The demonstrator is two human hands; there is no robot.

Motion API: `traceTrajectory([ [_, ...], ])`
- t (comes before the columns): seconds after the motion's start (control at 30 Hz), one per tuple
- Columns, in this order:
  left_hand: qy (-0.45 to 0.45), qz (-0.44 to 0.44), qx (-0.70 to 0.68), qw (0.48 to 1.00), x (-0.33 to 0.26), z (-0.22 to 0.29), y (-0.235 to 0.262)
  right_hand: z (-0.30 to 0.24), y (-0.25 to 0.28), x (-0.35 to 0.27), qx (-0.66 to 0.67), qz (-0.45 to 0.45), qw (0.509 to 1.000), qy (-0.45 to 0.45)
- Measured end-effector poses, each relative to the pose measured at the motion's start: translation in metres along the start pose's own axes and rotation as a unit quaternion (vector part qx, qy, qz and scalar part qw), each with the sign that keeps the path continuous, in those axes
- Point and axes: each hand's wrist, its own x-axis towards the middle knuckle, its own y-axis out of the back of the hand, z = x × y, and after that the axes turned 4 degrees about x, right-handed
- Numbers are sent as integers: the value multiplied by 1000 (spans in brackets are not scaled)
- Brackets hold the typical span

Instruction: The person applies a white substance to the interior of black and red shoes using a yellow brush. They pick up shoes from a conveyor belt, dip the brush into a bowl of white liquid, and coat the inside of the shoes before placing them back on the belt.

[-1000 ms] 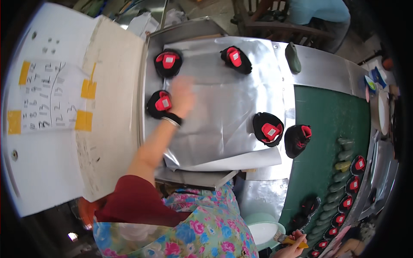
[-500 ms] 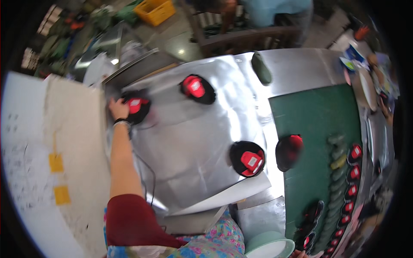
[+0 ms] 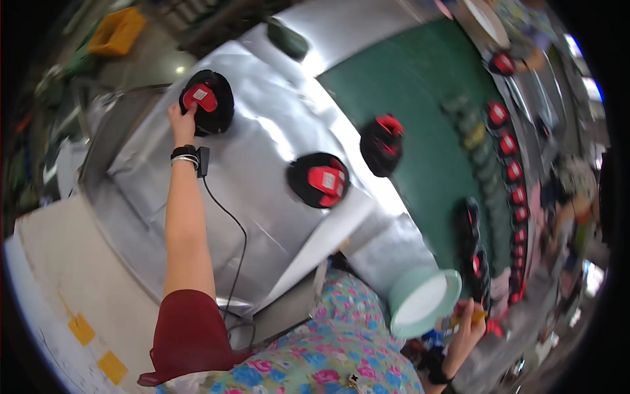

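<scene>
My left hand [image 3: 182, 121] reaches over the silver metal sheet [image 3: 249, 217], fingers closed at the near-left edge of a black-and-red shoe [image 3: 220, 108]. Round that wrist are a dark band and a small black box with a cable. Farther right on the sheet lies a second black-and-red shoe [image 3: 320, 180], and a third shoe [image 3: 382, 146] sits on the green belt [image 3: 420, 98]. My right hand [image 3: 467, 331], low on the right, pinches a yellow-handled brush [image 3: 478, 316]; its tip is unclear. Beside it stands a pale green bowl [image 3: 401, 315] with white contents.
Several black-and-red shoes line the belt's far right side, beside a row of dark green pieces [image 3: 487, 172]. Across the belt, a co-worker's hand holds another shoe [image 3: 503, 63]. A dark green object [image 3: 287, 39] lies behind the sheet. A yellow crate [image 3: 117, 31] is at upper left.
The view has turned to the right. My left hand has left the sheet's left edge, where it held a shoe; one shoe now shows where two were. My right hand has come into view.
</scene>
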Motion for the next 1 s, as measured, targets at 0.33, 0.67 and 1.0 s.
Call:
traceTrajectory([
  [0.33,-49,-43,86,994,-226,262,-199,-16,22,-36,15,73,997,-26],
  [0.67,-426,-318,90,842,-273,329,-268,9,48,-51,55,119,990,-45],
  [1.0,-18,-698,-247,672,-356,410,-162,28,68,-63,-50,133,975,169],
])
